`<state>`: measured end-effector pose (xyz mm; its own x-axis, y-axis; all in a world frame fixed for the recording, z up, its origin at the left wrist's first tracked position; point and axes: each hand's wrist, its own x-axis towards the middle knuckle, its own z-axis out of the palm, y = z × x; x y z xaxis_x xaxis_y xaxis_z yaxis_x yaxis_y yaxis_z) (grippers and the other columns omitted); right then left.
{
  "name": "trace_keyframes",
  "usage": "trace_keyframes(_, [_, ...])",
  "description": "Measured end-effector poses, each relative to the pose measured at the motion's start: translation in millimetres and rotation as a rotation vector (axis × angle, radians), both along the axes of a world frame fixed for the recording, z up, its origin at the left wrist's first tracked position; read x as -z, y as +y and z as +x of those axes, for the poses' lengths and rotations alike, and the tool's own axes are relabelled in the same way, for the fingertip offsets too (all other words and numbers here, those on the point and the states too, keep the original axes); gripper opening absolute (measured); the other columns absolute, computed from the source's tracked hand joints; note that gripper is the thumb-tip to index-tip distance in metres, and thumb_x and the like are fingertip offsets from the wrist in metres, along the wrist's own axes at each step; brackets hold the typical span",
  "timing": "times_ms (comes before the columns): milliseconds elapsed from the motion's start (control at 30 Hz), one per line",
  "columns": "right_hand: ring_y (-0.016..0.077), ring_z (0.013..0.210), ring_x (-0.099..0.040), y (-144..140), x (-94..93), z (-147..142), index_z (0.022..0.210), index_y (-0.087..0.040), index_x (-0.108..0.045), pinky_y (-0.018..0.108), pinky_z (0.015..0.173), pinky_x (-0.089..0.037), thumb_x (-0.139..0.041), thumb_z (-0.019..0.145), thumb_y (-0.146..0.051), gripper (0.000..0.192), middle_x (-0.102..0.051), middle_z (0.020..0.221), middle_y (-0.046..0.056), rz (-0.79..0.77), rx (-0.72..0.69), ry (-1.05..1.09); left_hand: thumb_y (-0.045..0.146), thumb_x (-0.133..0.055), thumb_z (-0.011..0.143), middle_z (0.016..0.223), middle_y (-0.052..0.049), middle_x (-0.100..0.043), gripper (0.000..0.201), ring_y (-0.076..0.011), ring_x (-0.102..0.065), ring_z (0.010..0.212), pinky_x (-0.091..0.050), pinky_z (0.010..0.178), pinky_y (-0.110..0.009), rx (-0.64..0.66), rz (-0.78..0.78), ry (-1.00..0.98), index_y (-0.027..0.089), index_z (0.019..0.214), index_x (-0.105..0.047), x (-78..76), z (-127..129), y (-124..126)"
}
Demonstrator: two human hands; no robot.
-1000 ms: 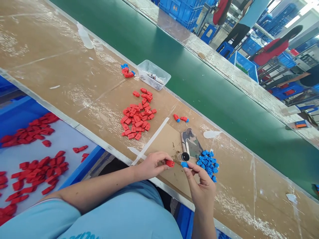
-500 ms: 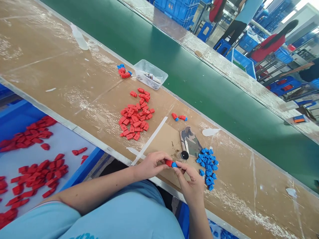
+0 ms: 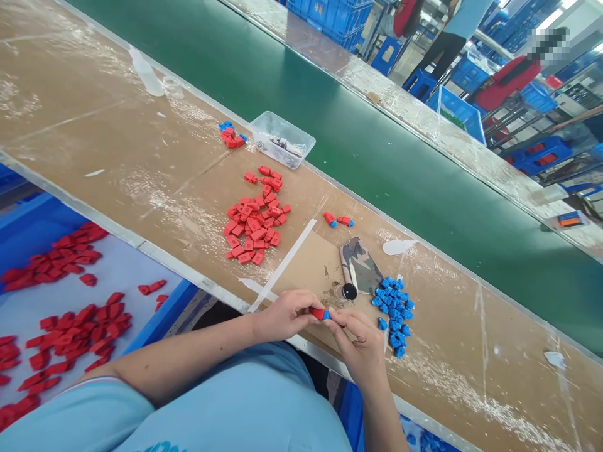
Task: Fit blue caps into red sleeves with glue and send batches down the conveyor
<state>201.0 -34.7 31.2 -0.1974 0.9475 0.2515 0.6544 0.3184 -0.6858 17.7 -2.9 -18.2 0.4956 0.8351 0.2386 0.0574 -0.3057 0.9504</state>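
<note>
Between finger and thumb, my left hand grips a small red plastic piece. My right hand pinches a small blue plastic piece against the red one's right end. The two pieces meet end to end, just above the table's near edge. Right of my right hand lies a pile of blue pieces. A larger pile of red pieces lies beyond my left hand. Two joined red-and-blue pieces rest farther off. A small clear jar with a black top stands by a camouflage cloth.
A clear plastic tub with small items sits by the green conveyor belt. Left of me, a blue crate holds many red pieces. A white bottle lies at the far left. Other people are across the belt.
My right fingers have closed farther over the blue piece, so less of it shows. The two hands stay almost in the same place; the view has shifted slightly.
</note>
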Motion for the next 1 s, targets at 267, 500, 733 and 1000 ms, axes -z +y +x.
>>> trace_keyframes(267, [0.0174, 0.071, -0.07, -1, 6.2, 0, 0.086, -0.028, -0.077, 0.027, 0.061, -0.057, -0.061, 0.088, -0.032, 0.017, -0.074, 0.079, 0.004, 0.021, 0.027, 0.003, 0.021, -0.056, 0.088, 0.078, -0.005, -0.066, 0.011, -0.0141, -0.058, 0.07, -0.046, 0.066, -0.024, 0.015, -0.003, 0.015, 0.014, 0.087, -0.065, 2.2, 1, 1])
trace_keyframes(500, [0.0184, 0.074, -0.069, -8, 9.4, 6, 0.101, -0.027, -0.074, 0.032, 0.069, -0.058, -0.063, 0.088, -0.033, 0.018, -0.074, 0.086, 0.005, 0.0, 0.068, -0.008, 0.022, -0.057, 0.088, 0.079, -0.004, -0.064, 0.01, -0.0138, -0.056, 0.071, -0.047, 0.067, -0.024, -0.009, -0.058, 0.019, 0.015, 0.089, -0.064, -3.3, 2, 1])
trace_keyframes(733, [0.0176, 0.075, -0.07, -14, 9.4, 6, 0.096, -0.027, -0.074, 0.03, 0.069, -0.057, -0.063, 0.087, -0.031, 0.015, -0.075, 0.088, 0.004, 0.003, 0.115, 0.002, 0.022, -0.058, 0.089, 0.079, -0.004, -0.063, 0.01, -0.0136, -0.055, 0.07, -0.045, 0.067, -0.023, -0.006, -0.035, 0.023, 0.015, 0.09, -0.064, -2.2, 2, 1])
trace_keyframes(1000, [0.0194, 0.079, -0.072, -9, 7.4, 4, 0.088, -0.026, -0.075, 0.029, 0.067, -0.058, -0.062, 0.088, -0.032, 0.014, -0.076, 0.086, 0.004, 0.029, 0.091, 0.006, 0.018, -0.058, 0.088, 0.079, -0.005, -0.065, 0.009, -0.0137, -0.056, 0.072, -0.045, 0.067, -0.023, 0.026, -0.016, 0.018, 0.014, 0.09, -0.065, -3.1, 2, 2])
